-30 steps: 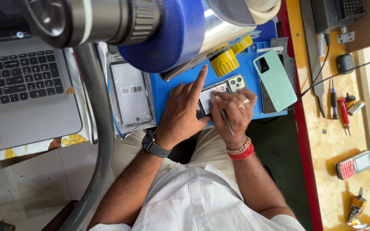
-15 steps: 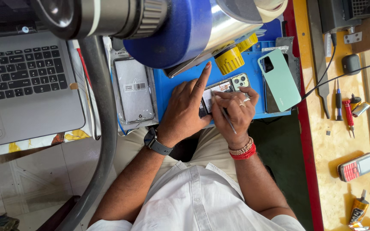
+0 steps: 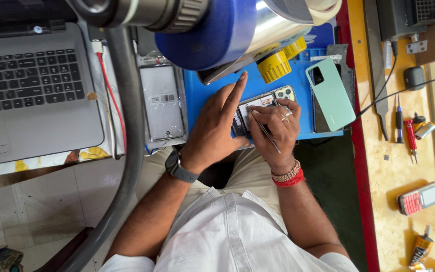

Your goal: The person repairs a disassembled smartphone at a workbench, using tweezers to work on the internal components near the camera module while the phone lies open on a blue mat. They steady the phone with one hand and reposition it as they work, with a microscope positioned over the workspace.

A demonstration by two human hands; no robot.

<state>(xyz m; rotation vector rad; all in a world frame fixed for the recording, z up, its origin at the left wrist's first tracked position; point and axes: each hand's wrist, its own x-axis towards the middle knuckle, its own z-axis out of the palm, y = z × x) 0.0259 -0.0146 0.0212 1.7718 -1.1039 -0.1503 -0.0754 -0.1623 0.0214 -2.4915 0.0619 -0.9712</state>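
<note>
The bench, yellow-topped on the right with a red edge, carries everything here. A grey laptop lies open at the far left, and a thick dark hose curves down beside it. Above the work area hangs a big blue and silver microscope head, with a yellow spool just beneath it.

A blue work mat lies under the hands. On it, left of the hands, rests a grey phone back panel in clear wrap, and to the right a mint-green phone lies tilted, overlapping a dark one beneath it.

The opened phone, its camera cluster towards the top right, sits on the mat between both hands. The left hand, with a dark watch on the wrist, presses on the phone's left edge with fingers spread and the index finger stretched straight out. The right hand, with red and beaded bracelets, pinches thin metal tweezers whose tip points into the phone's interior.

Compared with half a second ago, both hands and the phone hold nearly the same pose; only the view has shifted slightly. That suggests fine, steady work inside the phone, with nothing lifted out so far.

Small tools lie well apart on the right: a red screwdriver and a red-keyed small phone.
</note>
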